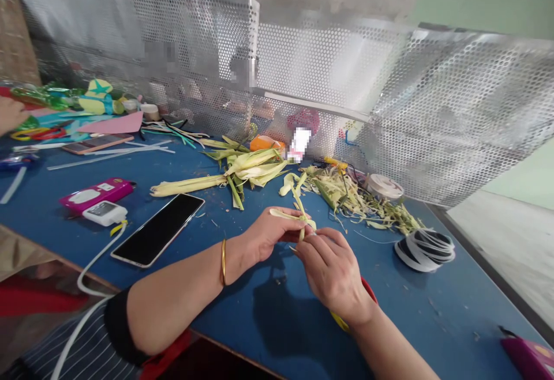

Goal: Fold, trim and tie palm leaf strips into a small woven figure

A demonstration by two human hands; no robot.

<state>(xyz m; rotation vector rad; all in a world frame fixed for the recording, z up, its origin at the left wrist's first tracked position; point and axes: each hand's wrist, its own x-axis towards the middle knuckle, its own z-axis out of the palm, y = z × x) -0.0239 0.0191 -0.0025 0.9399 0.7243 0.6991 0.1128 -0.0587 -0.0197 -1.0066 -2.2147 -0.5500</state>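
Pale green corn husk strips [298,210], folded into loops, are between my two hands above the blue table. My left hand [273,233], with a gold bangle at its wrist, pinches the strips from the left. Fingers bent, my right hand [331,264] grips the same husk piece at its lower end, where the fingertips of both hands meet. A red and yellow curved thing [340,321] shows partly behind my right wrist; my hand hides the rest. Beyond my hands lies a bundle of corn husks [255,166].
Husk scraps [346,192] lie along the perforated metal screen [320,51]. A ribbon roll [424,250] sits at right. A black-screened phone [158,230] and a magenta device [97,192] with a white cable lie left. Another person's hand [11,115] is near scissors [38,133] at far left.
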